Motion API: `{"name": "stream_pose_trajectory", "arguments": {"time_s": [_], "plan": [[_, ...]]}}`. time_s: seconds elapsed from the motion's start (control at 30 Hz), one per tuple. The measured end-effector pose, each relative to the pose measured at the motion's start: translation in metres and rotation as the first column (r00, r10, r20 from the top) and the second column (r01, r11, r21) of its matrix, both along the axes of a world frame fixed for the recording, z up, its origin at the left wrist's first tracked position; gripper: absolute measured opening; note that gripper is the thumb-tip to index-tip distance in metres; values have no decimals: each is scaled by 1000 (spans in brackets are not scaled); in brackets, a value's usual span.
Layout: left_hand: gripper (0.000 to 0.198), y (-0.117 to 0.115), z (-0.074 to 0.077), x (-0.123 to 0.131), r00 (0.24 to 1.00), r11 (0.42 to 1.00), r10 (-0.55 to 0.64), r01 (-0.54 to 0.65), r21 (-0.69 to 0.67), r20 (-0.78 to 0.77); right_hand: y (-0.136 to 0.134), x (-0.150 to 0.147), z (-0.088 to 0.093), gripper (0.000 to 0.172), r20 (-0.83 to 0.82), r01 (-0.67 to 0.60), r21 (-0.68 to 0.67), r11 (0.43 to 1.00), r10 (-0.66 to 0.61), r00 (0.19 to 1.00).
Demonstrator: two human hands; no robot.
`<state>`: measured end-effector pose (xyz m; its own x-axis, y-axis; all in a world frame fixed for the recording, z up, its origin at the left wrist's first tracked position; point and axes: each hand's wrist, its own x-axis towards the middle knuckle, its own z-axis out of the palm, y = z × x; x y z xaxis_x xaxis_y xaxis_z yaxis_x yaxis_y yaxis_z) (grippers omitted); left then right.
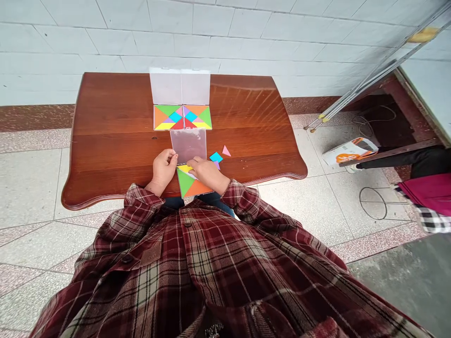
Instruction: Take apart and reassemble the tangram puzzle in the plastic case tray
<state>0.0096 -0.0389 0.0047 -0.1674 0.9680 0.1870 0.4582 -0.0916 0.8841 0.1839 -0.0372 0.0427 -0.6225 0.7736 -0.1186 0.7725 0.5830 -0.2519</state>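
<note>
The near box (179, 184) lies open at the front edge of the wooden table (116, 136), right before the person, its clear lid (189, 146) folded back away from the body. In its tray sit a green piece (185, 181), an orange piece (197, 188) and, along the far side, a yellow piece (183, 169). The right hand (208, 174) reaches over the tray from the right, fingers bent and fingertips down by the yellow piece; whether they pinch anything or merely press, I cannot tell. The left hand (162, 170) has its thumb and forefinger brought together beside the lid's lower left corner; whether something is gripped there is also too small to make out. The step looks like seating pieces flat in the tray. To do that well, it would help to push each one snug into its corner with a light fingertip, edges flush, so the remaining gap keeps its true shape. Steadying the box at the hinge side with the left hand should stop it sliding. The blue piece (216, 157), purple piece (217, 165) and pink piece (226, 150) lie loose just beyond the right hand, where a careless wrist could nudge them. The two filled boxes (167, 87) farther back can serve as a pattern.
</note>
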Motion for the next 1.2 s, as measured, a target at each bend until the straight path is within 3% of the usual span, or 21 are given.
{"name": "stream_pose_trajectory", "arguments": {"time_s": [0.1, 0.2, 0.33, 0.43, 0.53, 0.77, 0.93, 1.2], "plan": [[7, 0, 1, 0, 1000, 1000, 2, -2, 4, 2, -2, 7, 5, 23, -52, 30, -9, 999, -31, 998], [7, 0, 4, 1, 1000, 1000, 5, -5, 1, 1, -1, 26, 12, 21, -130, 145, -17, 989, -146, 981], [8, -1, 6, 1, 1000, 1000, 5, -5, -9, 6, 7, 58, 13, 22, -164, 405, -4, 914, -400, 902], [8, -1, 7, 1, 1000, 1000, 6, -6, -8, 3, 12, 70, 9, 27, -119, 500, -25, 866, -499, 858], [8, -1, 6, 0, 1000, 1000, 9, -9, -4, -1, 13, 67, 7, 38, -64, 521, -76, 850, -526, 848], [9, 0, 3, 0, 1000, 1000, 8, -8, -3, 1, 20, 46, 15, 42, 92, 592, -65, 803, -586, 805], [8, 1, 3, 0, 1000, 1000, 13, -13, -8, 1, 34, 42, 16, 43, 200, 592, -69, 803, -570, 797], [8, 1, 1, 0, 1000, 1000, 6, -6, 0, 6, 34, 54, 22, 36, 92, 563, -23, 826, -559, 824]]}}
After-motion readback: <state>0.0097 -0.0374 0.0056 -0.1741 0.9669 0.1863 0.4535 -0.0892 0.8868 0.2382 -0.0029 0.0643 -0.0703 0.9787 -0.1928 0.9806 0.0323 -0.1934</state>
